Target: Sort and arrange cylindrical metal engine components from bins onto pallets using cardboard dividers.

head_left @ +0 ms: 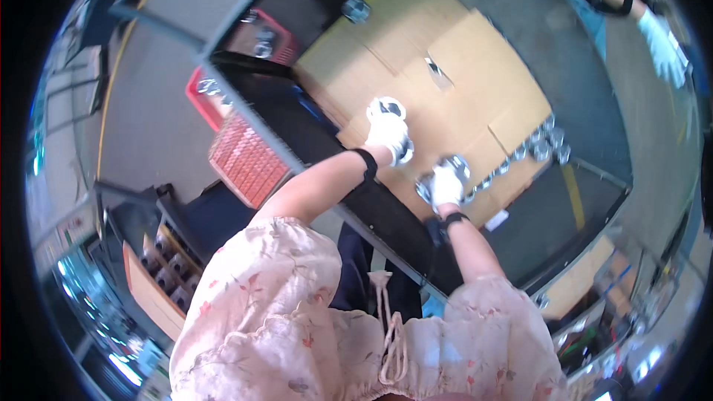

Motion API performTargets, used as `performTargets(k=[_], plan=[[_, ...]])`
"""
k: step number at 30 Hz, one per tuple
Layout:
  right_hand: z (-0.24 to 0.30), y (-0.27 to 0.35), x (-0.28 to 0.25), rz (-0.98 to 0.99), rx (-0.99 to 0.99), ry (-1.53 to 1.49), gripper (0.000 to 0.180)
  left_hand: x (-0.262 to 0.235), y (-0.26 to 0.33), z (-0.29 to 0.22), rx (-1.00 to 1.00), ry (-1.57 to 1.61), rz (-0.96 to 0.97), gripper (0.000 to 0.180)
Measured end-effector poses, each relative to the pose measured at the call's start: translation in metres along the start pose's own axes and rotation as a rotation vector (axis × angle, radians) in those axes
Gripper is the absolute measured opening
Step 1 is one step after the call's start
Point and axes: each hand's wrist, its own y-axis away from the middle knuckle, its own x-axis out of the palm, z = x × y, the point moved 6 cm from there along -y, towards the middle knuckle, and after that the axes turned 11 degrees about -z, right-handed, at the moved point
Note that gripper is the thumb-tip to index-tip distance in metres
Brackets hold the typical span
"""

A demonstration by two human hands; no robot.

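Observation:
My left hand, in a white glove, is closed on a shiny round metal part above the cardboard sheet. Another bit of bright metal shows beside its wrist. To the right and nearer to me, my right hand, gloved in white too, is closed over a second round metal part. More shiny metal peeks out at the left of that hand. Glare and blur hide the fingertips and the exact shape of the parts.
Several round metal parts line the cardboard's right edge, and a single part lies at its far left. Red crates stand beyond the dark frame rail. A co-worker's gloved hand is at the upper right.

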Motion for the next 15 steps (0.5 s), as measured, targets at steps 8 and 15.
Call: performTargets(k=[8,15], plan=[[-0.081,0.047,-0.172,0.527,-0.373,0.150,0.022,-0.262,0.298,0.005,-0.331,0.678,-0.745,0.020],[0.040,0.208,-0.291,0.032,-0.871,0.661,0.028,-0.283,0.618,-0.050,-0.957,0.687,-0.720,0.032]])
